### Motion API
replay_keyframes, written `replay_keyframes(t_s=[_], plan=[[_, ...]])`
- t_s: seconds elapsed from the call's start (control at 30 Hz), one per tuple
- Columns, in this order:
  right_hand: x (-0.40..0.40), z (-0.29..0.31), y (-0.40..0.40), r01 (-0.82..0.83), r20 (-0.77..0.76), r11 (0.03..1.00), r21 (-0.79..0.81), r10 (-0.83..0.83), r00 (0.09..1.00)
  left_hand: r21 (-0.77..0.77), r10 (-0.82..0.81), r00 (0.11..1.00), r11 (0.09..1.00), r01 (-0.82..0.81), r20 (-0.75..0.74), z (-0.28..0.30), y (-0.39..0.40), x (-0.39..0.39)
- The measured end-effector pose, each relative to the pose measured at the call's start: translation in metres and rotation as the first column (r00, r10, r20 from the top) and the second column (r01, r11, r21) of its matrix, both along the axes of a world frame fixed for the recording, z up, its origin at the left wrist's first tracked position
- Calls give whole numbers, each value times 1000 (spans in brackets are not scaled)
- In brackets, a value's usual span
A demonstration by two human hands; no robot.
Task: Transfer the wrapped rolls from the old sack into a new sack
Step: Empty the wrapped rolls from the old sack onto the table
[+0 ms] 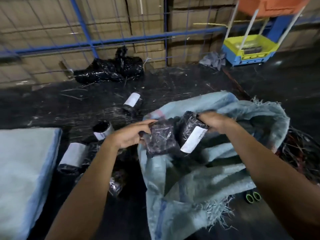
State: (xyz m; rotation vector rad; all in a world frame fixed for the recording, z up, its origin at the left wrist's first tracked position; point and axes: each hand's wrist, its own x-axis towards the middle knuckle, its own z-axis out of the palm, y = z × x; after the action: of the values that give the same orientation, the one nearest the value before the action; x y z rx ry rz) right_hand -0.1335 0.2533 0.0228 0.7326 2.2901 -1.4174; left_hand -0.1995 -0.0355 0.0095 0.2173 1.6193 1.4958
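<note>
A frayed pale-blue woven sack [199,184] lies open in front of me on the dark floor. My left hand [129,135] grips a dark plastic-wrapped roll [161,141] at the sack's mouth. Beside it my right hand [214,123] holds a second wrapped roll [190,134] bearing a white label. Three more labelled rolls lie loose on the floor to the left: one far [133,102], one [103,129] closer, and one [76,158] nearest. A flat pale-blue sack [24,170] lies at the lower left.
A black plastic bundle [110,70] rests against a blue wire fence [121,40] backed by cardboard boxes. A yellow-and-blue crate [249,49] stands at the back right. Tangled strings [299,149] lie right of the open sack; two green-rimmed objects [252,197] lie nearby.
</note>
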Motion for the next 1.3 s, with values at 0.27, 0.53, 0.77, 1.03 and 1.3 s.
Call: replay_keyframes(t_s=[0.27,0.53,0.77,1.03,1.3], plan=[[-32,9,-160,-104,-307,986,-133,58,950,205,744,663,663,-720,-79,-22,-206,7],[-41,-79,-248,42,-501,801,597,331,799,-216,629,414,370,-904,-657,-98,-315,59],[-26,-113,-256,-87,-62,915,394,121,991,-257,788,594,547,-797,-163,-156,-352,75],[-28,-121,-261,-439,323,697,567,302,897,-549,564,624,326,-770,-541,-163,-316,77],[-42,-110,-242,-484,74,803,348,491,868,-394,286,462,265,-880,-840,-132,-269,48]])
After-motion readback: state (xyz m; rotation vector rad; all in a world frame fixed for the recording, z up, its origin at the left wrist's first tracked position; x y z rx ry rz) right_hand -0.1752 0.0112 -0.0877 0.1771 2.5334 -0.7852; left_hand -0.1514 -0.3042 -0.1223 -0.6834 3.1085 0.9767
